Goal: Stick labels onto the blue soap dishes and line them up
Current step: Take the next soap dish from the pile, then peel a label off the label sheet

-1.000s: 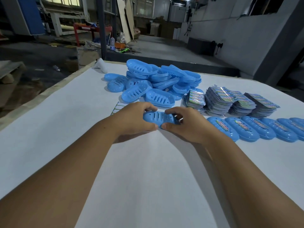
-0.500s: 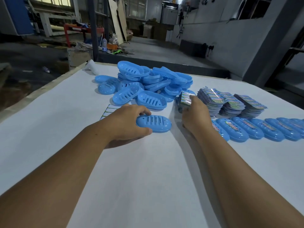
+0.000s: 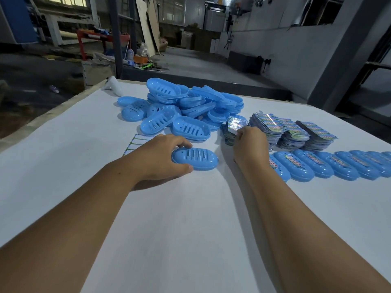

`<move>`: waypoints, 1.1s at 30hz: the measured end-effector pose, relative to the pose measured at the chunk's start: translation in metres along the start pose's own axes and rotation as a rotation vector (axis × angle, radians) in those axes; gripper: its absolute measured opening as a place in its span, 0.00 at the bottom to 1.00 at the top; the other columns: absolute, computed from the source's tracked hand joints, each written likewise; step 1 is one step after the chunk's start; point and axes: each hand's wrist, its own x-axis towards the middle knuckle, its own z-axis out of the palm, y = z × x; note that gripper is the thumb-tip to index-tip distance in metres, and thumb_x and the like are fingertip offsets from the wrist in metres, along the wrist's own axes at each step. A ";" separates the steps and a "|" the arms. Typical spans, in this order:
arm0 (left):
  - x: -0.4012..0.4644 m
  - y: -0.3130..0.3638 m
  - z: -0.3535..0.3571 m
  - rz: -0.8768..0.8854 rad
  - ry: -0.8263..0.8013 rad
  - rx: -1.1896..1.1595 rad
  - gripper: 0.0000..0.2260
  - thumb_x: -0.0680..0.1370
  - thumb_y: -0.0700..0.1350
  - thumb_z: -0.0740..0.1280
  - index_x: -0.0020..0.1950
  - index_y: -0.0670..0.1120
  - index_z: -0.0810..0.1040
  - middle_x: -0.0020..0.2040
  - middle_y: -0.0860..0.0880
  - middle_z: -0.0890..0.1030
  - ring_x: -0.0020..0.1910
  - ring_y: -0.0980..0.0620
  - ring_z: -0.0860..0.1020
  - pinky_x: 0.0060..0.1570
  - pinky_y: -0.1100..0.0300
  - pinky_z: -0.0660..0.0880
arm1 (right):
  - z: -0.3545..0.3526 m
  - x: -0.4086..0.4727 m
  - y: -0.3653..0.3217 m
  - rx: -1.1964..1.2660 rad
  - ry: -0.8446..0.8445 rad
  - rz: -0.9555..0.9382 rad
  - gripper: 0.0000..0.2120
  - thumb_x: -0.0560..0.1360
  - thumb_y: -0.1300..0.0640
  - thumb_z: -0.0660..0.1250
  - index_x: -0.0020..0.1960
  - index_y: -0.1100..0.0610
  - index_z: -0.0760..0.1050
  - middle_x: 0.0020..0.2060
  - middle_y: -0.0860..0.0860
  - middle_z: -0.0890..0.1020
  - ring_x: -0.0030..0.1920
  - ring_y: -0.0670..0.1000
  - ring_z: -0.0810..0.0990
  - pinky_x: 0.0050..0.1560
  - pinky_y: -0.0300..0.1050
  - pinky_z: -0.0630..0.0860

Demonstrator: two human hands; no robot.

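Left hand (image 3: 156, 159) grips an unlabelled soap dish (image 3: 195, 159) mid-table, right hand (image 3: 250, 146) pinches a label (image 3: 233, 126) off the stacks (image 3: 281, 132), w/ bare white tabletop (image 3: 179, 229) in front.

Slotted blue soap dish (image 3: 195, 159), upside-down, unlabelled

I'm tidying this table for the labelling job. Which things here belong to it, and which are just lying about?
Job:
- unlabelled dish, gripped by left hand
- label stacks, right hand at them
- dish pile
- labelled row

Lying about:
- lined sheet
- white object
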 end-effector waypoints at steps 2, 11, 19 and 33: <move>-0.001 0.001 0.000 0.001 0.005 0.032 0.28 0.67 0.65 0.74 0.65 0.65 0.72 0.62 0.62 0.71 0.57 0.62 0.72 0.45 0.67 0.67 | -0.001 0.001 0.000 0.034 0.017 0.004 0.08 0.71 0.70 0.60 0.35 0.65 0.74 0.38 0.64 0.82 0.41 0.65 0.80 0.43 0.53 0.78; -0.005 0.010 0.004 -0.025 0.144 -0.166 0.16 0.74 0.68 0.67 0.56 0.62 0.78 0.57 0.64 0.75 0.48 0.65 0.75 0.45 0.60 0.70 | -0.011 -0.006 -0.005 0.249 0.317 -0.144 0.07 0.76 0.64 0.69 0.42 0.59 0.84 0.42 0.57 0.83 0.38 0.54 0.77 0.42 0.36 0.70; 0.008 0.022 -0.014 -0.273 0.433 -0.671 0.20 0.81 0.62 0.60 0.42 0.51 0.85 0.37 0.58 0.85 0.41 0.56 0.80 0.44 0.58 0.73 | -0.004 -0.046 -0.055 0.418 0.325 -0.593 0.02 0.72 0.64 0.75 0.43 0.58 0.84 0.42 0.52 0.83 0.29 0.48 0.72 0.35 0.48 0.76; 0.004 0.022 -0.010 -0.194 0.415 -0.631 0.08 0.78 0.50 0.71 0.42 0.49 0.85 0.32 0.62 0.82 0.30 0.69 0.76 0.39 0.63 0.72 | -0.002 -0.046 -0.061 0.810 0.137 -0.143 0.12 0.76 0.45 0.73 0.54 0.46 0.74 0.40 0.38 0.83 0.33 0.39 0.78 0.34 0.32 0.72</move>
